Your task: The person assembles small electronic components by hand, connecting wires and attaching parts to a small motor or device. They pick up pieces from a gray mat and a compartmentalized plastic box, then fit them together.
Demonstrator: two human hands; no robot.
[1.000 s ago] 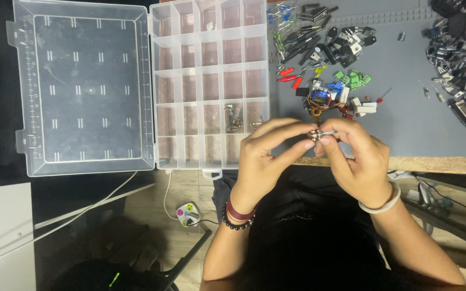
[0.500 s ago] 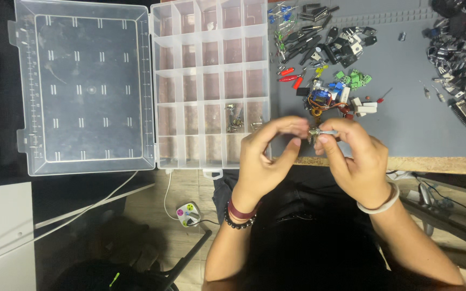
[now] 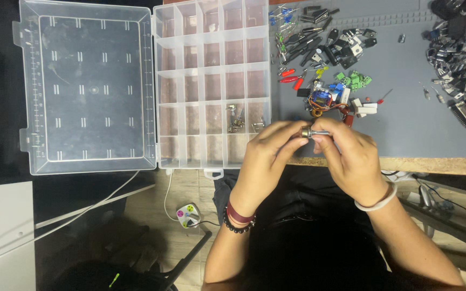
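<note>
1. Small metal component with a shaft (image 3: 313, 132): held above the near edge of the grey work mat (image 3: 405, 124), between both hands; its kind is too small to tell.
2. Left hand (image 3: 268, 156): fingers closed on the component's left end; dark bead bracelet and red band at the wrist.
3. Right hand (image 3: 351, 159): fingertips pinch the component's right end, at the shaft; white band at the wrist.
4. Clear plastic organiser box (image 3: 211, 81): rectangular, divided into many square compartments, lying open just left of the hands. A few small metal parts (image 3: 235, 118) sit in compartments of the second row from the near edge.
5. Box lid (image 3: 90, 86): clear, hinged flat to the left.
6. Loose electronic parts on the mat: red pieces (image 3: 289, 80), green terminal blocks (image 3: 354, 80), black components (image 3: 346, 46), a dark heap (image 3: 462, 59) at far right.
</note>
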